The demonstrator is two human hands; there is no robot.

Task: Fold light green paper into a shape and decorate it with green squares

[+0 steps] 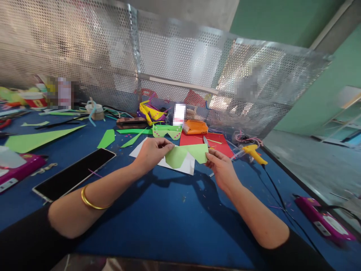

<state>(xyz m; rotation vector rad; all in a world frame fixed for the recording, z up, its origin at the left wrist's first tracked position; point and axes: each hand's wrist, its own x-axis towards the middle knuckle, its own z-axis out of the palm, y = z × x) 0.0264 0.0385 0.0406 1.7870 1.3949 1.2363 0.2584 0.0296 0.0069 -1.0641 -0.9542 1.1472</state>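
Both my hands hold a light green paper cut-out (186, 154) just above the blue table. My left hand (152, 152) pinches its left end and my right hand (221, 165) pinches its right end. The cut-out has a notch along its lower edge, like a glasses front. Under it lies a white sheet (183, 166). A red sheet (218, 142) with scissors (205, 141) on it lies just beyond my right hand. A finished green paper glasses piece (167, 131) with pink dots sits behind.
A phone (73, 174) lies by my left forearm. A yellow glue gun (254, 153) with a black cord sits to the right. Pink devices (324, 218) (17, 170) lie at both edges. Green paper scraps (36, 138), an orange pouch (195, 127) and a perforated metal screen (180, 67) stand behind.
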